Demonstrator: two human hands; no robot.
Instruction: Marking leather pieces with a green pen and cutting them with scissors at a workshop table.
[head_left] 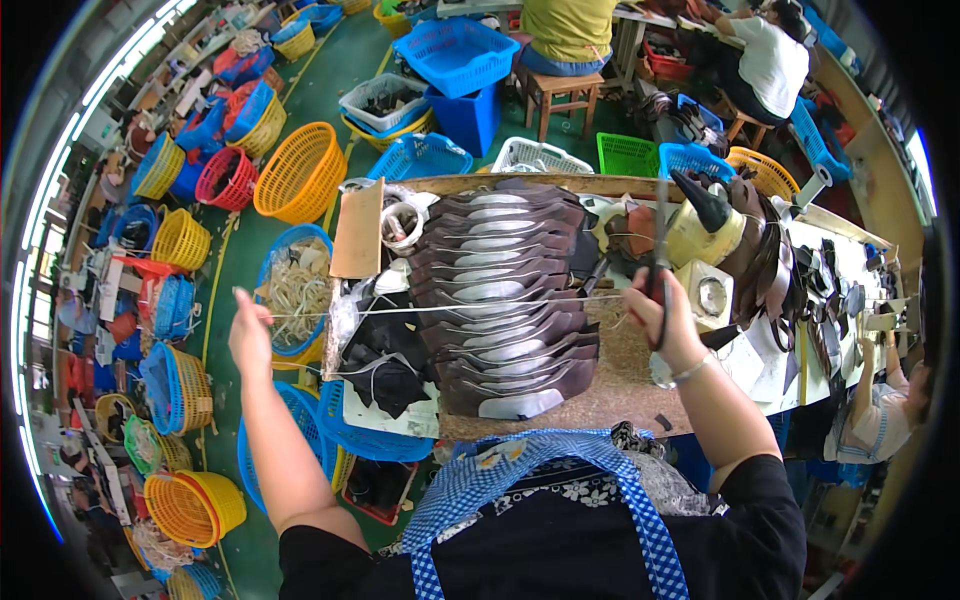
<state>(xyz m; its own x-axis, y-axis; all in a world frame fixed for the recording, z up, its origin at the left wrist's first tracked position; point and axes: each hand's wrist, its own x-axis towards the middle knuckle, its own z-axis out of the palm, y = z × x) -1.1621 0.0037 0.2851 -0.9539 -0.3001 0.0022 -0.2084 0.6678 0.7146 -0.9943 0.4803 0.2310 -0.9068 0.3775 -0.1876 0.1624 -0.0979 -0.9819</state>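
Observation:
A thin white strip (385, 311) is pulled taut from side to side in front of me. My left hand (250, 332) pinches one end of it, out to the left of the table. On the other side my right hand (668, 318) is closed around the black handles of scissors (658, 285), blades pointing away from me. The strip's right end runs to the fingers of that same hand. Below the strip, a row of overlapping dark brown cut pieces with pale grey patches (500, 352) lies on the worktable (625, 405).
Black scraps (385, 380) and a cardboard piece (357, 232) lie on the table's left. A yellowish stand with a black horn (708, 235) and a white block (706, 295) stand at right. Blue baskets (290, 350) flank the table. Other people (568, 35) sit nearby.

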